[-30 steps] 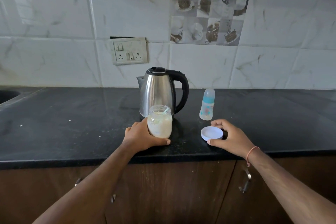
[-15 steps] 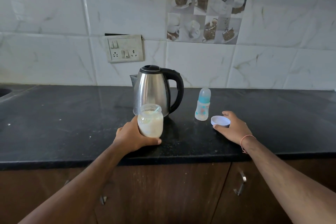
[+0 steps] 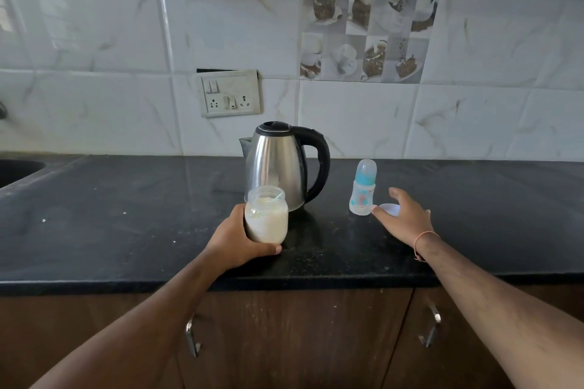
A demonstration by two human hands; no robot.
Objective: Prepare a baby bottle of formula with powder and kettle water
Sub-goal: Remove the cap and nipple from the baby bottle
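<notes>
Head view shows our left hand (image 3: pixel 235 238) wrapped around the open jar (image 3: pixel 266 218) of powder, which stands on the counter (image 3: pixel 126 215) just in front of the kettle (image 3: pixel 282 164). Our right hand (image 3: pixel 403 218) hangs spread and relaxed, holding nothing, over the white lid (image 3: pixel 389 209) lying just beside the capped baby bottle (image 3: pixel 363 188). That bottle looks light and narrow, so a careless brush of our thumb could knock it over. With the jar uncovered, a jolt could also spill powder. The kettle may be hot; we cannot tell.
</notes>
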